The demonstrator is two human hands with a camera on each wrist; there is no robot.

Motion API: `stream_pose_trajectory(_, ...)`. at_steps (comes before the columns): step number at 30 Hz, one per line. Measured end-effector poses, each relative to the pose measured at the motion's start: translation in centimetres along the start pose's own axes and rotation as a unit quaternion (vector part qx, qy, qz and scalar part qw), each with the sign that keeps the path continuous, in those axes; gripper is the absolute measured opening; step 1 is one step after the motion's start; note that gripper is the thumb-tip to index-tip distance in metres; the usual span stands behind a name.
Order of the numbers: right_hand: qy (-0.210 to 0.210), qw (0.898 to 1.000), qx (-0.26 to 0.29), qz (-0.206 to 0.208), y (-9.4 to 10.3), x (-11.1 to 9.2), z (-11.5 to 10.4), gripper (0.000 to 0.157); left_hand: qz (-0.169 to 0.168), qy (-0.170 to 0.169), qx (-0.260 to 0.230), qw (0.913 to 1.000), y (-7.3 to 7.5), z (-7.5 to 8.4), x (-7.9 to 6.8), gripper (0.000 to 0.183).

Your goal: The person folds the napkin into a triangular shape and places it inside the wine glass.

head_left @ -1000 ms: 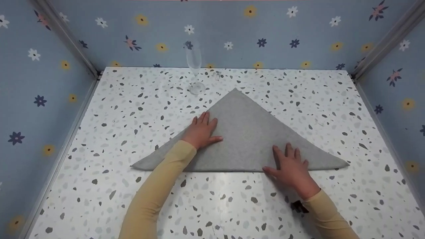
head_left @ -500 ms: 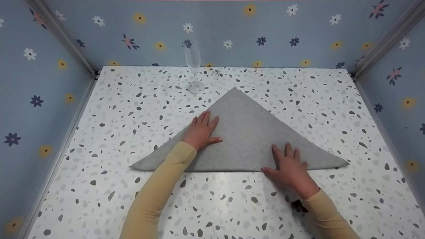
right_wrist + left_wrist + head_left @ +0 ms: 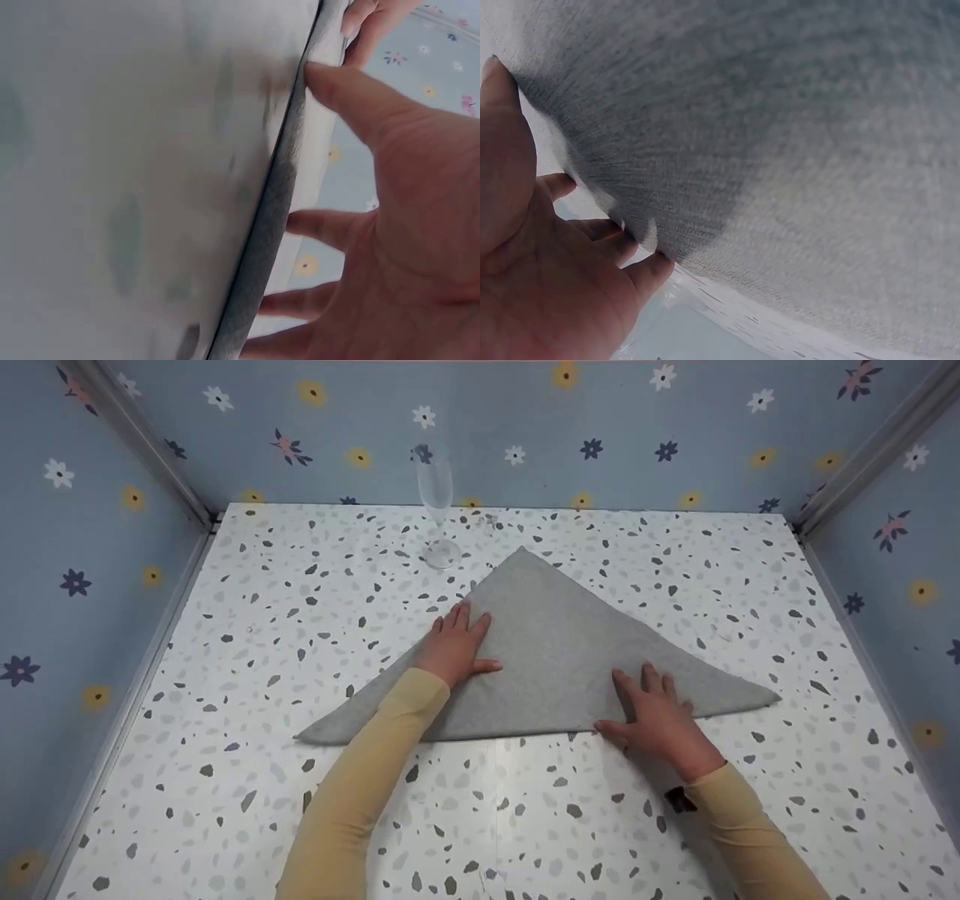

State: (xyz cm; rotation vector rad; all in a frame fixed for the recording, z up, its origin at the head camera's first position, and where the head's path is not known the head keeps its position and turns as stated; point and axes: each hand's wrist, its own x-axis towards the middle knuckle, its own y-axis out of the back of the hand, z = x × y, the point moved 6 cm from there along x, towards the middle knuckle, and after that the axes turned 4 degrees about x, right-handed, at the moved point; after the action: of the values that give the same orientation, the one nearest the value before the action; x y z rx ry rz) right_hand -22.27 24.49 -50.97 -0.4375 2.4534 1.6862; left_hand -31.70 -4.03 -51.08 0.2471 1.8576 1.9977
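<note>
A grey cloth (image 3: 547, 660), folded into a triangle, lies on the speckled table with its tip pointing away from me. My left hand (image 3: 455, 652) rests on its left half, fingers straight at the slanted left edge and thumb spread toward the middle. On the right half my right hand (image 3: 660, 720) touches the cloth with spread fingertips, its thumb at the front edge. From the left wrist, the left hand's fingertips (image 3: 660, 266) meet the cloth's edge. In the right wrist view, the right hand (image 3: 397, 195) spreads along the folded edge, with the left hand (image 3: 367, 26) beyond.
A clear stemmed glass (image 3: 441, 553) stands behind the cloth, left of its tip. Blue flowered panels (image 3: 637, 427) wall the white speckled table (image 3: 495, 825) at the back and both sides. A small black object (image 3: 679, 799) shows beside the right sleeve.
My right hand has moved slightly away from me, and the cloth's right corner and front edge have gone with it. The front edge now slants up to the right. My left hand has barely moved.
</note>
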Motion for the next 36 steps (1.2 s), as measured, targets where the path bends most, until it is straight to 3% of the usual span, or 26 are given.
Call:
stream_pose_trajectory(11,0.028,0.998,0.002,-0.048,2.6,5.7,1.9,0.096,0.009,0.071,-0.026,0.9971,0.1,-0.7,2.0,0.090)
stream_pose_trajectory(17,0.042,0.997,-0.006,-0.063,4.0,7.6,1.9,0.091,0.011,0.061,-0.030,0.9976,0.2,-1.4,2.6,0.087)
stream_pose_trajectory(21,0.027,0.998,-0.025,-0.059,3.4,7.1,-0.4,0.084,-0.004,0.031,-0.022,0.9993,0.3,-2.1,2.3,0.075)
stream_pose_trajectory(29,0.025,0.998,-0.027,-0.041,-0.6,4.8,-8.9,0.075,-0.010,-0.023,-0.025,0.9994,0.4,-2.9,1.9,0.066)
stream_pose_trajectory(36,-0.009,0.999,-0.043,-0.022,-2.2,5.6,-10.5,0.089,-0.002,-0.036,-0.003,0.9993,-0.1,-2.9,1.6,0.070)
